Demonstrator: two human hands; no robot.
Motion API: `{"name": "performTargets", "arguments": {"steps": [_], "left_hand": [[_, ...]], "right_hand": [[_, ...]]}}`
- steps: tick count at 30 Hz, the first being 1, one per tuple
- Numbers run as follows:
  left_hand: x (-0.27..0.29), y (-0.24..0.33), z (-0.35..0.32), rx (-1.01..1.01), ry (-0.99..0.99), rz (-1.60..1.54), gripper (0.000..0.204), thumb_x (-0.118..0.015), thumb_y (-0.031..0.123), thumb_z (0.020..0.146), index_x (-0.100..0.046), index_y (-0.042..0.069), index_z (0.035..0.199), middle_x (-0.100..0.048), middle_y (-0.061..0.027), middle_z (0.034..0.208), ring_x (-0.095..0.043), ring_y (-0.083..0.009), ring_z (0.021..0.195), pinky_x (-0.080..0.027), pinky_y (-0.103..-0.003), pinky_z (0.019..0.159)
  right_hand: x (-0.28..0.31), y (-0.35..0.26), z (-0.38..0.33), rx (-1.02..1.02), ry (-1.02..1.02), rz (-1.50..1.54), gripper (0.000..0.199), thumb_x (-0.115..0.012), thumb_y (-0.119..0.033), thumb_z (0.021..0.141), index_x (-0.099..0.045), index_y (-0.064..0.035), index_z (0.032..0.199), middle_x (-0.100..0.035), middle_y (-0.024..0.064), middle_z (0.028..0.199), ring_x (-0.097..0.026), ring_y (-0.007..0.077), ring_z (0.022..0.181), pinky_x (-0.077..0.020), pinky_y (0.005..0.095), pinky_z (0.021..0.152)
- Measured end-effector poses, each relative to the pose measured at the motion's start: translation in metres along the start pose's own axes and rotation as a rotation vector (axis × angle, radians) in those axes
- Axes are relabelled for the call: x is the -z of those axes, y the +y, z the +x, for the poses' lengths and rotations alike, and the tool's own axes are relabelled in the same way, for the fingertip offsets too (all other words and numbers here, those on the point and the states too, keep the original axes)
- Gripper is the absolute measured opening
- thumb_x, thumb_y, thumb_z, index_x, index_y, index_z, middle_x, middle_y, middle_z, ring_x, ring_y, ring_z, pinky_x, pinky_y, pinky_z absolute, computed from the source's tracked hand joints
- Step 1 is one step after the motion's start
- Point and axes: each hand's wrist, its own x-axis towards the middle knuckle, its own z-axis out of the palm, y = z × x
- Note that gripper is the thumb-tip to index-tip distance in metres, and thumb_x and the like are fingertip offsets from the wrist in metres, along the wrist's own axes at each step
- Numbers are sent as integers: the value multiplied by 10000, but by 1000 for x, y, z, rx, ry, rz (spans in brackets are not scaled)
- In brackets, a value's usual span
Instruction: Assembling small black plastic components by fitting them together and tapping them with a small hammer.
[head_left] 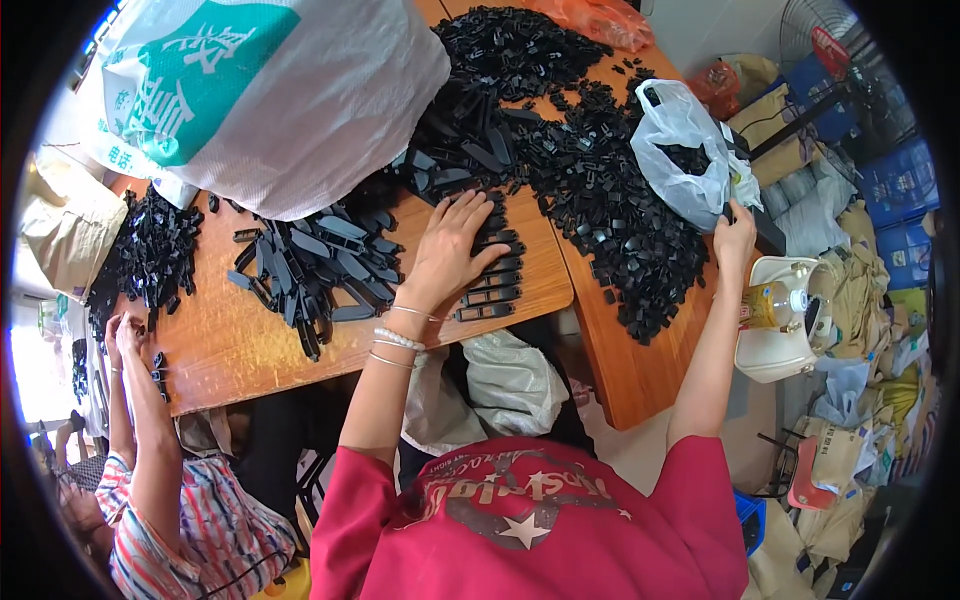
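My left hand [452,248] lies flat, thumb spread, on the upper end of a row of long black plastic parts [490,296]. The parts are lined up side by side near the table's front corner. At the right, the fingers of my right hand [735,238] are closed beside a white plastic bag [680,135] with black pieces inside. Something dark shows at those fingertips, too small to make out. Left of the bag spreads a large heap of small black plastic pieces [620,195]. Loose long black parts [325,262] are piled left of my left hand.
A big white woven sack [330,110] stands on the wooden table [230,345]. At the far left, a co-worker's hands [125,335] are near another black heap [155,245]. A white container [775,345] holding a bottle hangs at the right edge. An orange bag [600,20] lies at the back.
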Motion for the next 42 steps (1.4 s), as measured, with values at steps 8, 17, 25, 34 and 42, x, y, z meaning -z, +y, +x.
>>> {"name": "performTargets", "arguments": {"steps": [8,17,25,34,42], "left_hand": [[-3,-4,5,-79,24,110,537,-628,385,877,-569,-33,1208,-521,-183,1337,-419,-315,1313,-280,-447,1123],[-11,3,-9,-64,80,85,491,-614,318,895,-550,-46,1218,-530,-195,1319,-457,-320,1277,-299,-433,1112],[0,6,-10,-108,80,131,529,-654,397,849,-597,-34,1152,-552,-235,1206,-494,-374,1161,-313,-471,1086],[6,22,-24,143,105,80,535,-699,371,822,-571,28,1211,-427,-236,1339,-417,-411,1233,-342,-468,1054],[0,20,-46,172,24,44,566,-648,412,859,-526,115,1325,-310,-256,1464,-269,-440,1361,-320,-485,1075]], "right_hand": [[33,-155,-234,796,-218,671,149,-631,-17,783,-640,-7,931,-602,110,861,-599,276,777,-504,372,657],[-4,-203,-260,767,-211,676,331,-699,-35,767,-605,34,1076,-574,123,863,-567,294,762,-482,376,643],[-7,-194,-252,632,-112,719,215,-662,-27,794,-620,16,1001,-547,109,824,-550,302,745,-441,392,668],[-7,-182,-247,328,-103,678,294,-656,-62,820,-605,-3,1103,-545,144,1036,-541,321,934,-437,412,807],[-12,-202,-260,418,-265,539,617,-640,-183,870,-364,45,1372,-323,300,1407,-364,460,1272,-333,502,1050]]}}
